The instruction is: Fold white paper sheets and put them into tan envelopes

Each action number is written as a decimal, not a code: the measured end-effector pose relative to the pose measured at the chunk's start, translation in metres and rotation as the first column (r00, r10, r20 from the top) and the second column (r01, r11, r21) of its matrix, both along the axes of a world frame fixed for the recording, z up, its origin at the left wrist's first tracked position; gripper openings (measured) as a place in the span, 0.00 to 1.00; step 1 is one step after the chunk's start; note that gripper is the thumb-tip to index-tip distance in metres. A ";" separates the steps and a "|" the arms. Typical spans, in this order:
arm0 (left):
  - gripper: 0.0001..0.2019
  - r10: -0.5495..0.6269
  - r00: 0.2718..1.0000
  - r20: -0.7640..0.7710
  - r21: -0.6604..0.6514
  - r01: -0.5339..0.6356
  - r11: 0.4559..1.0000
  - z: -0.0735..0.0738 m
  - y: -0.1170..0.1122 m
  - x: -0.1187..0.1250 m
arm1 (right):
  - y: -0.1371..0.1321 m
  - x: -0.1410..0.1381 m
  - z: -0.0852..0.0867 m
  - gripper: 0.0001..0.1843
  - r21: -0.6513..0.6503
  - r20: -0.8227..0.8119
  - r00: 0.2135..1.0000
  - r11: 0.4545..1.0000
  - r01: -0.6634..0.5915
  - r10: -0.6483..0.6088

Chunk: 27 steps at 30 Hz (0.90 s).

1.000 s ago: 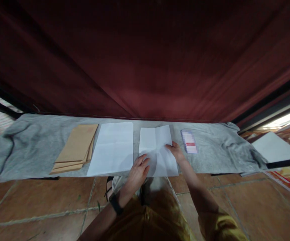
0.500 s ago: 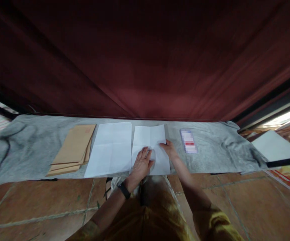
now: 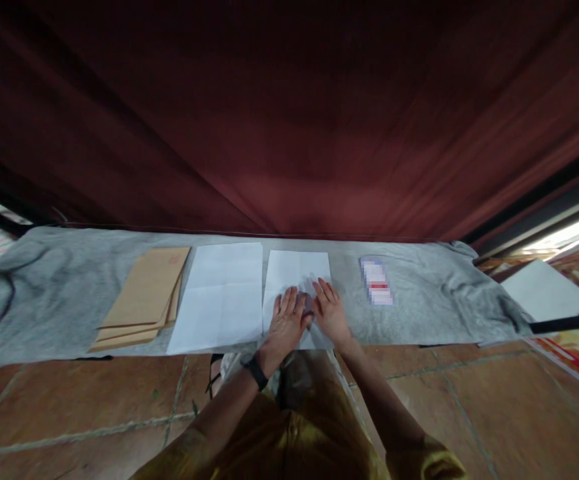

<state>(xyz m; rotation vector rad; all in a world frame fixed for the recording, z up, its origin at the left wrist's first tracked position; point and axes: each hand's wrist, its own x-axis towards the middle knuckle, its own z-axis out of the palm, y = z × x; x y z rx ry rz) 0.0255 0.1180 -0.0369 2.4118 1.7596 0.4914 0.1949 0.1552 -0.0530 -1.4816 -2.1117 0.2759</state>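
A white sheet of paper [image 3: 284, 267] with crease lines lies in front of me on a grey cloth. My left hand [image 3: 285, 320], with a dark band on its wrist, rests flat on the sheet's lower half, fingers stretched out. Close beside it, my right hand [image 3: 330, 313] also lies on the sheet, near its right edge, with fingers spread. Much of the paper's lower part is hidden under both hands. Just to the left lie more white sheets [image 3: 219, 293], creased across the middle.
Several brown envelopes [image 3: 144, 287] lie in a fanned stack at left. Right of the sheet is a small blurred packet [image 3: 378, 281] with a red band. The grey cloth [image 3: 434, 287] covers the narrow surface, and a dark red curtain [image 3: 289, 133] hangs behind it.
My right hand has moved left from the sheet's right edge onto the paper and flattened there. My left hand has shifted slightly right. The sheet's right side now lies flatter.
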 end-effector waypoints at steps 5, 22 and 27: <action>0.27 0.039 0.999 -0.025 0.016 -0.038 0.999 -0.006 0.000 -0.005 | -0.010 -0.004 -0.003 0.25 -0.040 0.146 0.987 0.997 -0.065 0.070; 0.32 0.137 0.991 -0.005 0.069 -0.136 0.988 -0.013 -0.021 -0.046 | -0.003 0.022 -0.003 0.25 -0.018 0.152 0.987 0.998 -0.052 0.054; 0.26 0.120 0.992 -0.038 0.077 -0.116 0.990 0.003 -0.004 -0.054 | -0.003 0.020 -0.003 0.26 -0.023 0.164 0.985 0.999 -0.049 0.052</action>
